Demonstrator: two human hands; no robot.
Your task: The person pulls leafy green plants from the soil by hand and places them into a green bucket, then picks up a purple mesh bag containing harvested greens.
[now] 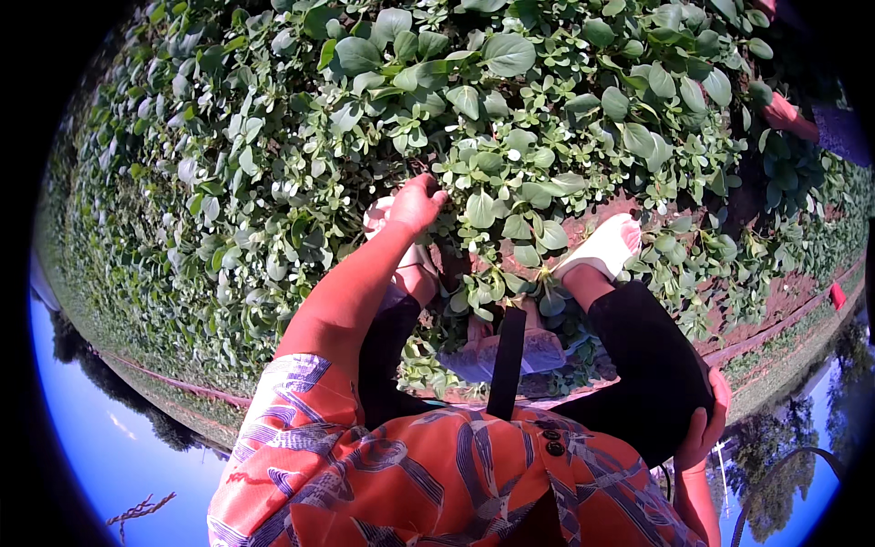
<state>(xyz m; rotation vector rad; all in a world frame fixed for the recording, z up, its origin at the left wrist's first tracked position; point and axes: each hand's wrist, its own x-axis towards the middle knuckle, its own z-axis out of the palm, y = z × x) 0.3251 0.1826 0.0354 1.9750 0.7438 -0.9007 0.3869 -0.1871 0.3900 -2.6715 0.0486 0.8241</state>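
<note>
My left hand (417, 205) reaches down into low, dense green plants (346, 164), just beyond my left foot. Its fingers are curled closed among small-leaved stems; leaves and the hand itself hide whatever lies between them. Broad-leaved plants (480, 208) grow right beside it. My right hand (707, 424) rests on my bent right leg in black trousers (658, 365), its fingers lying along the knee and nothing visible in them.
My right foot in a pale shoe (602, 246) stands on reddish soil between plants. A translucent plastic item (510, 354) lies between my legs, below a hanging black strap (507, 365). At the far right, another person's hand (788, 117) is among the leaves.
</note>
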